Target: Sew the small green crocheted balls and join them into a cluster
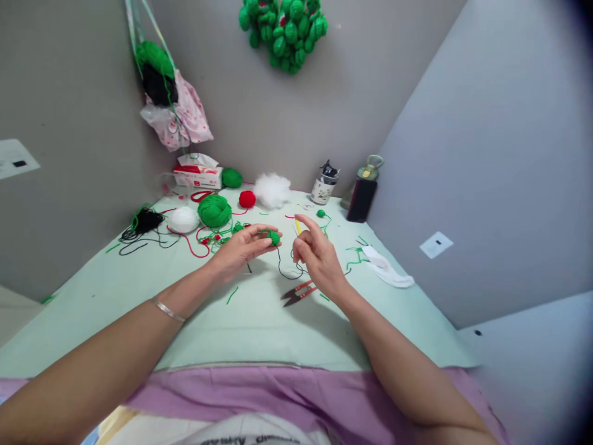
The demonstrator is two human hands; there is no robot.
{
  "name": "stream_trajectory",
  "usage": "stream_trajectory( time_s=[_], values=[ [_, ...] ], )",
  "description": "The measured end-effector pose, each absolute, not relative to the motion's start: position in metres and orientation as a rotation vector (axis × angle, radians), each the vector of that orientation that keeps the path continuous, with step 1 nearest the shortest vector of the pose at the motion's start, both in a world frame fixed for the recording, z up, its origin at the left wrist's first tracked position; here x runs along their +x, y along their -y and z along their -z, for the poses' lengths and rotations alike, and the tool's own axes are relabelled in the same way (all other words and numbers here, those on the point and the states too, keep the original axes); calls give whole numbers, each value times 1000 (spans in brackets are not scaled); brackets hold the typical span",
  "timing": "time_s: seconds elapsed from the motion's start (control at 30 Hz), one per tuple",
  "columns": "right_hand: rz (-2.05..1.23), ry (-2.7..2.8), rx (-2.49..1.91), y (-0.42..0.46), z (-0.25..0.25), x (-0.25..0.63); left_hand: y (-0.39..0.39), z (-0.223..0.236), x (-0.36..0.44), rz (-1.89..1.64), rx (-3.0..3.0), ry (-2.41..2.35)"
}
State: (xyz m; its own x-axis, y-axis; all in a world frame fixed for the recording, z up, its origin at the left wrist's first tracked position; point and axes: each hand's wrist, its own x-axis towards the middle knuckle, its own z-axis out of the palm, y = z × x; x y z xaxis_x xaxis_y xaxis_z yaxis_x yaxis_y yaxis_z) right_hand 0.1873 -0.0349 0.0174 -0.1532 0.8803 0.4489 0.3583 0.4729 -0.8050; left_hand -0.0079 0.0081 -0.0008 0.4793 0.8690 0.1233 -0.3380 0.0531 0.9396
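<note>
Between the fingertips of my left hand point(248, 247) is a small round green crocheted piece point(273, 237). A thin black yarn point(280, 266) hangs from it and runs along the table toward my right hand point(317, 253). That hand grips a yellow-handled crochet hook point(298, 227), its index finger raised. The hook's tip is apart from the green piece. Below my right hand lies a pair of thread snips point(299, 292) with orange-red handles and dark blades, partly hidden by the hand.
Beyond my hands stand green yarn point(214, 211), white yarn point(184, 219), a red ball point(247, 199), white stuffing point(272, 190), a tissue box point(199, 176), a pen cup point(323, 189) and a phone point(362, 201). Black yarn point(147, 220) lies left, a white cloth point(386, 267) right. Green crocheted pieces point(290, 31) hang above.
</note>
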Motion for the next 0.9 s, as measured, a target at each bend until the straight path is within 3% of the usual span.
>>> stream_trajectory(
  time_s=[0.13,0.33,0.57,0.9],
  values=[
    [-770,1642,-1058,37,-20,186,-7,-3,-9,-991,1114,-553],
    [-579,1656,-1068,36,-21,184,-10,-1,-10,-1026,1092,-539],
    [-916,1589,-1108,37,-18,180,-11,2,-9,-1077,1077,-615],
    [-954,1590,-1171,39,-17,176,-9,0,-6,-1087,1106,-671]
  ],
)
